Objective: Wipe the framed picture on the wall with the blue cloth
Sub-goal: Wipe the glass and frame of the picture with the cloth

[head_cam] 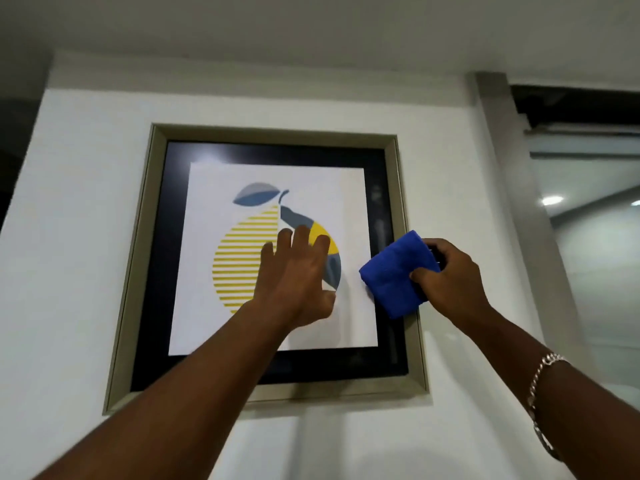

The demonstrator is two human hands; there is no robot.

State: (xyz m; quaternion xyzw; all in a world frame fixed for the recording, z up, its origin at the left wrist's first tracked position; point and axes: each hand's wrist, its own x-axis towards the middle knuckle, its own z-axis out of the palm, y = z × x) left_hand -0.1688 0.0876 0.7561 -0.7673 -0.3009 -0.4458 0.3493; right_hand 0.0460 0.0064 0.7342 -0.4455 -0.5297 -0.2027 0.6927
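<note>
Two hands reach up to a square framed picture (145,271) with a pale beige frame, dark mat and a yellow-striped, blue-leafed fruit print, hung on a white wall (69,202). The left hand (298,271) lies flat, fingers spread, on the glass over the fruit. The right hand (446,275) grips a folded blue cloth (391,275) against the picture's right edge; a silver chain bracelet (540,379) circles that wrist.
</note>
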